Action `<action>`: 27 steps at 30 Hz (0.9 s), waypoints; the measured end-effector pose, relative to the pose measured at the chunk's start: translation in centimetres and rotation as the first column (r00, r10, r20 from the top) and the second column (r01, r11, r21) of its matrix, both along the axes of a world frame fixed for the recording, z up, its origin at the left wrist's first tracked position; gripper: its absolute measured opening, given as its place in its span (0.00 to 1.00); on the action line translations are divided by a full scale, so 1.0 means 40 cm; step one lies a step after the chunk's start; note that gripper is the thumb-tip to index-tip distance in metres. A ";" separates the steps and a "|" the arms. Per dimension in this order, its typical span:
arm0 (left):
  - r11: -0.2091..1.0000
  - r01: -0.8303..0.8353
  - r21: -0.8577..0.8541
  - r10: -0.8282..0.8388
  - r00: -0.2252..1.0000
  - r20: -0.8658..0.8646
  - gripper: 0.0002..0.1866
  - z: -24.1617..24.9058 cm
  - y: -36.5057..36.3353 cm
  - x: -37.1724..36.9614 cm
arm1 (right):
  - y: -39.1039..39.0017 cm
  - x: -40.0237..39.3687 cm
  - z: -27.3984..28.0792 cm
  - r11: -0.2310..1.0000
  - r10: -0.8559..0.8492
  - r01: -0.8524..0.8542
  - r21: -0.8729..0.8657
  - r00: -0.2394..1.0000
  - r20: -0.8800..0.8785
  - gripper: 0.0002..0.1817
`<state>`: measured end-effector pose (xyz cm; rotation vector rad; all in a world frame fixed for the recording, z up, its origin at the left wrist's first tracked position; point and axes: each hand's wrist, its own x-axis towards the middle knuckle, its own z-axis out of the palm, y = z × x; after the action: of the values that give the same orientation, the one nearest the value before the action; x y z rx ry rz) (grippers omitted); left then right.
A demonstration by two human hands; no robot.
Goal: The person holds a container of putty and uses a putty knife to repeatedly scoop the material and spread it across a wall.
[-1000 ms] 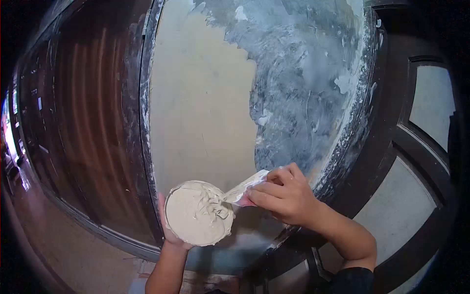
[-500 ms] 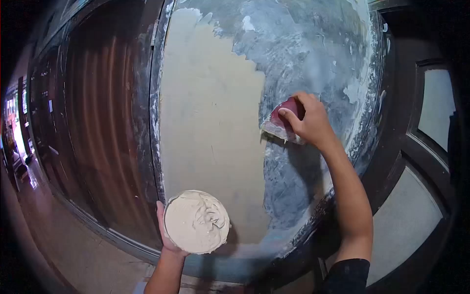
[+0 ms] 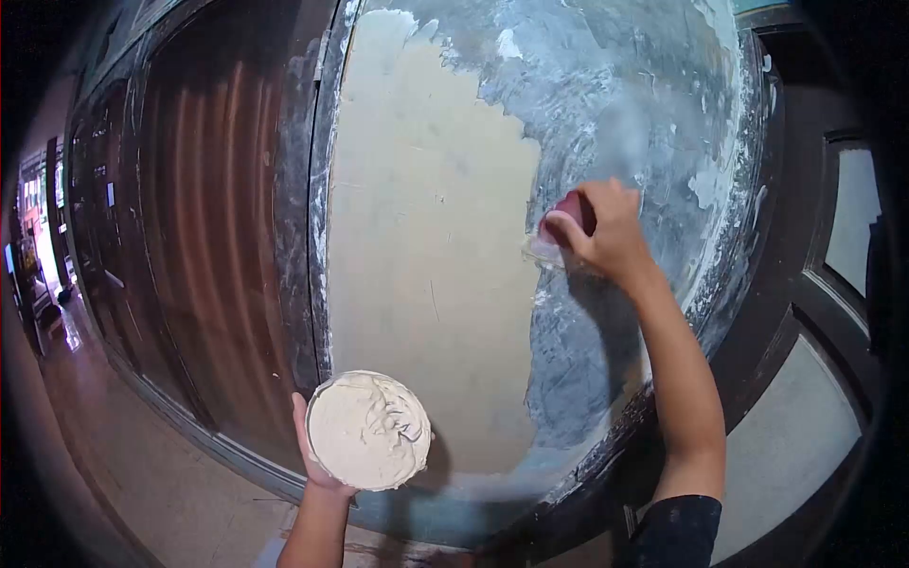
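My left hand holds up a round container of cream-coloured putty low in front of the panel, its surface swirled and ridged. Only the thumb side and wrist show; the other fingers are hidden beneath. In my right hand is a reddish putty spreader, gripped between thumb and fingers. Its putty-smeared edge lies at the border between the smooth beige coat and the patchy blue-grey surface. Whether the edge touches the panel is hard to tell.
A dark wooden frame with reddish-brown panels stands left of the worked panel. On the right is a dark frame with pale panes. Brown floor runs along the lower left, towards a bright opening.
The view has shifted slightly, moving the panel rightwards in the picture. My right hand has turned the spreader, bringing its edge towards the beige coat. The left hand still holds the container.
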<state>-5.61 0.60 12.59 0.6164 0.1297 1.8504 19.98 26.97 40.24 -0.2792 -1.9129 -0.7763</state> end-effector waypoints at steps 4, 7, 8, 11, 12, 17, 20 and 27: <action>1.000 0.021 -0.001 -0.021 1.000 0.002 0.55 0.009 -0.006 0.005 | 0.001 -0.007 0.040 1.000 -0.005 0.005 -0.005 0.992 -0.127 0.22; 1.000 -0.009 0.013 0.009 1.000 0.006 0.54 0.004 -0.010 0.006 | -0.013 0.009 0.002 0.999 0.041 -0.041 0.006 0.999 -0.031 0.22; 1.000 -0.010 0.015 0.010 1.000 0.008 0.54 -0.003 -0.010 0.002 | -0.003 0.009 -0.004 0.999 0.041 -0.041 0.007 0.999 -0.028 0.22; 0.998 -0.055 0.021 0.054 0.997 0.049 0.54 -0.003 -0.007 0.000 | 0.012 -0.003 0.004 0.992 -0.049 0.055 0.115 0.997 -0.052 0.22; 1.000 -0.019 0.024 0.018 1.000 0.020 0.54 -0.005 -0.009 -0.003 | 0.009 -0.013 0.024 0.996 -0.030 0.039 0.080 0.993 -0.114 0.22; 0.999 -0.047 0.027 0.046 0.998 0.031 0.54 -0.003 -0.023 -0.001 | 0.001 -0.003 0.022 0.998 -0.017 0.022 0.055 0.995 -0.095 0.23; 0.994 -0.106 0.005 0.105 0.993 0.058 0.53 -0.016 -0.037 -0.015 | 0.004 -0.004 -0.012 0.993 -0.069 0.060 0.104 0.994 0.087 0.22; 0.997 -0.072 0.014 0.071 0.995 0.064 0.52 -0.029 -0.058 -0.037 | 0.007 -0.008 0.062 0.999 -0.037 0.038 0.004 0.990 -0.133 0.23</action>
<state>-7.08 -1.73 11.44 0.5700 0.0960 1.9397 19.66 27.24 42.74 -0.3551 -1.7843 -0.7698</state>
